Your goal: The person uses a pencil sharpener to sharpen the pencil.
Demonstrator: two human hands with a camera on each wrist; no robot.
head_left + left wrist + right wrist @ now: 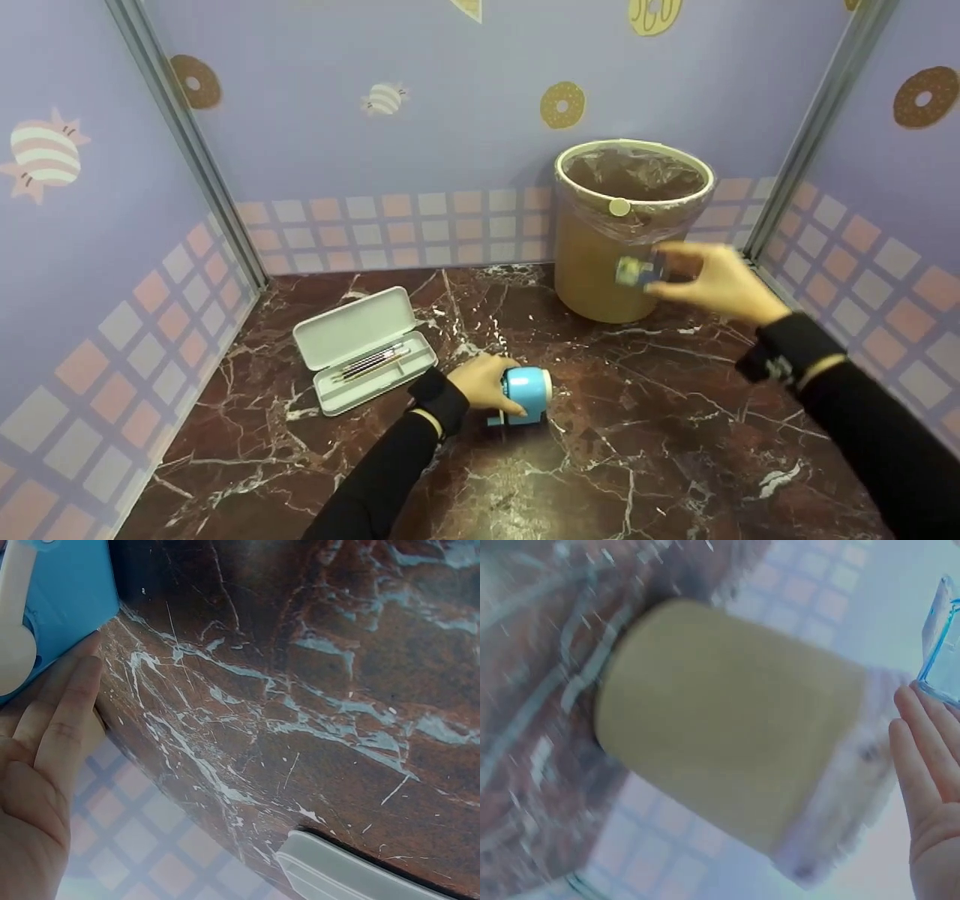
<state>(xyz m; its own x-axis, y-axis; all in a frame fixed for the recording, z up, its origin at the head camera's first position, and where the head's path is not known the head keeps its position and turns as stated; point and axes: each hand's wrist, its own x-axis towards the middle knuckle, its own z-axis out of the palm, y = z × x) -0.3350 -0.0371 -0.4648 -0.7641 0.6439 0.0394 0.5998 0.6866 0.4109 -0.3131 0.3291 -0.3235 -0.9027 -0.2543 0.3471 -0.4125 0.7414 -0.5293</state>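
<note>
A blue hand-crank pencil sharpener [527, 391] stands on the marble-patterned table. My left hand [484, 382] grips its crank side, the thumb nearer to me; in the left wrist view the fingers [64, 720] lie along the blue body beside the white crank arm [16, 607]. Raised in front of the bin, my right hand [709, 277] pinches a small clear box between thumb and fingers, probably the sharpener's shavings drawer [634, 271]. It is blurred in the head view; its clear walls and blue edges [939, 652] show in the right wrist view. What it contains cannot be made out.
A tan bin [600, 277] with a clear plastic liner stands at the back right against the wall. Left of the sharpener lies an open pencil case [352, 307] with several pencils [373, 361] inside. Patterned walls enclose the table at the back and sides.
</note>
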